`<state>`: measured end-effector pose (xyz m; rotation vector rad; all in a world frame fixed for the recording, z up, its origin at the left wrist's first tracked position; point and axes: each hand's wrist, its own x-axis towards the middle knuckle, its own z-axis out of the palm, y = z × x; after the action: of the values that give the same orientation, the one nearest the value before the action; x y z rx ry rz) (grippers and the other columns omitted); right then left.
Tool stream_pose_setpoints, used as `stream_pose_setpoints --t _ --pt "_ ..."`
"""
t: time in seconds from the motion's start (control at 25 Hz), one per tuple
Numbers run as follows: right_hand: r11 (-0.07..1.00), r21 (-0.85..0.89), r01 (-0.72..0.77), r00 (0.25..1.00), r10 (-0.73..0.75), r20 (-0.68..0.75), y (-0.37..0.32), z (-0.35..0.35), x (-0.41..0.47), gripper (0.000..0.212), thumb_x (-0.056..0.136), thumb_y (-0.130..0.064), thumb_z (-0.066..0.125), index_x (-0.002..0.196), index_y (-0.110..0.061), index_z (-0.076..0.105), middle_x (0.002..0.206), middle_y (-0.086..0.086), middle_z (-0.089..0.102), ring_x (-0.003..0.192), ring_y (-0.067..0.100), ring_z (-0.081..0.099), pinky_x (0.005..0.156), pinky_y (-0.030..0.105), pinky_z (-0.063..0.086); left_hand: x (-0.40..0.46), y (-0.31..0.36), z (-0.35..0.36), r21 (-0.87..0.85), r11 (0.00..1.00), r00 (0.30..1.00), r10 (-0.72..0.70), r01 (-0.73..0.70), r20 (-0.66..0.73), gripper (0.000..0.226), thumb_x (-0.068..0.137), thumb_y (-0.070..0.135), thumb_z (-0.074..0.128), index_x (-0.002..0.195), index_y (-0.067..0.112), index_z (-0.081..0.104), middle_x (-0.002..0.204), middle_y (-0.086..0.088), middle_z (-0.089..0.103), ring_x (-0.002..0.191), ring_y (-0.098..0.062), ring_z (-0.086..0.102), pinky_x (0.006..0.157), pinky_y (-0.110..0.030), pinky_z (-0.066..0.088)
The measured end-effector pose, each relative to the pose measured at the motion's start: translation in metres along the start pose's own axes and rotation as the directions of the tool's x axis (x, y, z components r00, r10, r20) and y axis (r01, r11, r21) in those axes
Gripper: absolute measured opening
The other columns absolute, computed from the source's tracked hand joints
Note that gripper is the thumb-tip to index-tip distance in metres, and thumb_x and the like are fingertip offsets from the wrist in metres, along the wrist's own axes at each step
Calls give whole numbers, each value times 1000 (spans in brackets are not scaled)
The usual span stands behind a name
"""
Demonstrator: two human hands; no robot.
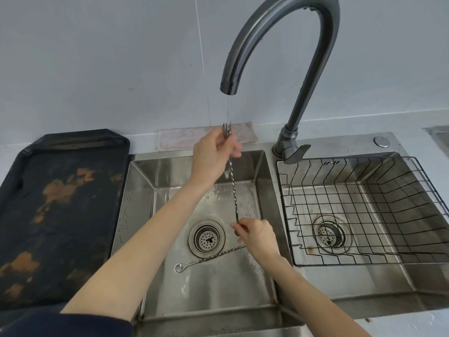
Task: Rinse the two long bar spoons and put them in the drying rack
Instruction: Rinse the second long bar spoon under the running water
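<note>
I hold one long twisted bar spoon [233, 190] almost upright over the left sink basin [145, 190]. Its forked top end sits in the thin stream of water from the faucet [286, 45]. My left hand [213, 156] pinches the spoon near that top end. My right hand [257, 235] grips its lower end, which is hidden in my fingers. A second bar spoon [209, 258] lies flat on the basin floor beside the drain, its small bowl pointing left. The black wire drying rack [364, 210] sits in the right basin with nothing in it.
A dark, stained tray [60, 203] lies on the counter left of the sink. A pale cloth [184, 139] rests against the wall behind the left basin. The faucet base and lever [291, 149] stand between the two basins. Both basins have round drain strainers.
</note>
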<state>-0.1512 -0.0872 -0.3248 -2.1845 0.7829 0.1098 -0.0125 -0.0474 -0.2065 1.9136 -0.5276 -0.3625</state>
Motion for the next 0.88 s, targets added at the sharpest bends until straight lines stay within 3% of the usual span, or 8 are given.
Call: stream_pose_setpoints --t 0.08,0.24,0.32,0.4,0.56,0.72,0.8,0.88 --pt "1000 0 17 1000 -17 -11 -2 0 1 34 91 -33 54 76 -5 66 72 14 74 58 14 65 68 32 55 -2 -5 2 79 997 996 -7 0 88 18 94 18 48 104 8 59 83 1 68 45 15 58 58 0 48" --pt "999 -36 37 998 -39 -52 -1 -2 1 34 91 -36 53 76 -6 63 69 11 73 67 22 72 67 35 56 13 5 -8 44 999 998 -6 3 57 24 96 18 43 105 3 59 84 2 67 47 14 59 65 -7 51" --pt "998 -39 45 996 -48 -72 -1 -5 4 33 91 -34 53 79 -7 64 70 11 73 65 21 72 65 33 55 9 6 -5 113 993 991 -30 15 134 28 99 19 35 115 4 53 86 4 66 49 12 60 62 -8 51" --pt "998 -24 59 994 -61 -93 -3 -7 4 30 92 -32 53 83 -7 66 71 11 73 64 20 71 63 33 56 3 3 -2 168 985 966 -77 35 248 32 100 17 29 124 5 47 94 0 68 62 5 64 61 -10 49" --pt "990 94 106 993 -101 -52 0 -2 1 16 93 -21 53 93 -7 61 87 11 72 70 23 71 66 33 55 7 13 -7 22 991 926 -132 133 353 33 100 10 28 130 2 38 102 -5 66 88 -17 65 78 -23 51" --pt "988 108 107 993 -101 -57 4 2 5 16 88 -21 60 76 -12 55 85 12 66 71 25 68 68 38 55 12 21 -11 36 993 905 -119 114 409 29 100 14 30 119 6 49 82 5 65 75 -5 66 77 -22 53" --pt "992 99 81 995 -75 -61 6 3 5 30 87 -23 61 64 -23 43 78 7 61 63 22 67 60 30 50 13 24 -12 -18 993 936 -101 114 337 28 99 20 34 104 7 58 77 3 66 62 1 67 66 -17 56" --pt "992 94 82 994 -75 -79 10 4 5 29 88 -23 61 64 -20 44 78 6 58 62 24 67 59 32 50 14 25 -12 -75 992 965 -80 102 252 26 97 21 41 93 9 62 74 2 67 54 4 66 59 -13 56"
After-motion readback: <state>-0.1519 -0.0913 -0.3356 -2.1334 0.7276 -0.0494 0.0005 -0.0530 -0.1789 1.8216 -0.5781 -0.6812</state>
